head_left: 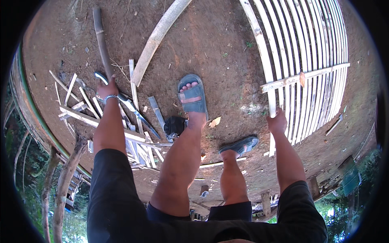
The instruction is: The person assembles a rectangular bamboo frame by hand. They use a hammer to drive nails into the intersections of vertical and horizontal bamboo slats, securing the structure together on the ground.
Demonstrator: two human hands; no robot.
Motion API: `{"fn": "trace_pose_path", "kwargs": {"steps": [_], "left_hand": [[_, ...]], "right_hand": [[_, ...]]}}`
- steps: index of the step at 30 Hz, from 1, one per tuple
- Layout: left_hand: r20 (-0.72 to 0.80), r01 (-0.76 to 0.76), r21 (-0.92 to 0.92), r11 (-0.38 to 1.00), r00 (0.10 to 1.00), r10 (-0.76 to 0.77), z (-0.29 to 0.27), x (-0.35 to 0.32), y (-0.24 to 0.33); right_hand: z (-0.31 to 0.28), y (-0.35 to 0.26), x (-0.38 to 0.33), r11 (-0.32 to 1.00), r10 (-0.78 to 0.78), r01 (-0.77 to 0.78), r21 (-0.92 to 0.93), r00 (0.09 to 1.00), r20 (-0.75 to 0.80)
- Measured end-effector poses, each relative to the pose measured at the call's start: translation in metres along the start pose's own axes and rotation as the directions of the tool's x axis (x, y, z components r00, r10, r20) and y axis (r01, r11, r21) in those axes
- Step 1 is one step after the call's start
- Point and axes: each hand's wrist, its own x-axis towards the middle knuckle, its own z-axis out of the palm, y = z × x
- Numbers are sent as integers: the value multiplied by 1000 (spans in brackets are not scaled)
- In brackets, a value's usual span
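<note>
- your left hand (107, 90) was clenched around the handle of a long steel-bladed knife with a dark grip (129, 106), whose blade ran down and to the right over the ground.
- the knife lay across a loose heap of pale split bamboo offcuts (133, 141) scattered on the bare brown dirt (219, 48).
- your right hand (277, 120) was grasping the lower end of a pale bamboo slat (263, 60) at the left edge of a woven panel of parallel pale bamboo slats (312, 52) lying flat on the dirt.
- a thin cross strip (304, 77) ran over that panel, just above your right hand.
- your feet in grey-blue strapped sandals (192, 95) stood between the two hands.
- a long curved half-round bamboo piece (156, 38) lay beyond the offcuts.
- a dark curved pole (101, 40) lay beyond your left hand.
</note>
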Motion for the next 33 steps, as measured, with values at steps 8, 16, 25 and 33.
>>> {"fn": "trace_pose_path", "kwargs": {"steps": [8, 16, 25, 33], "left_hand": [[58, -673, -364, 644, 674, 737, 5, -53, 227], [422, -592, -191, 783, 671, 610, -43, -45, 290], [94, -238, -803, 546, 855, 510, -188, 26, 173], [449, 517, -791, -328, 854, 264, -213, -127, 97]], "right_hand": [[-4, -1, -4, 1000, 28, -28, 5, 999, 29], [-1, 7, -7, 1000, 7, -6, 21, 998, -60], [-56, 3, -40, 998, -12, 8, 54, 998, 66], [-72, 12, -56, 992, -31, 21, 127, 997, 77]]}}
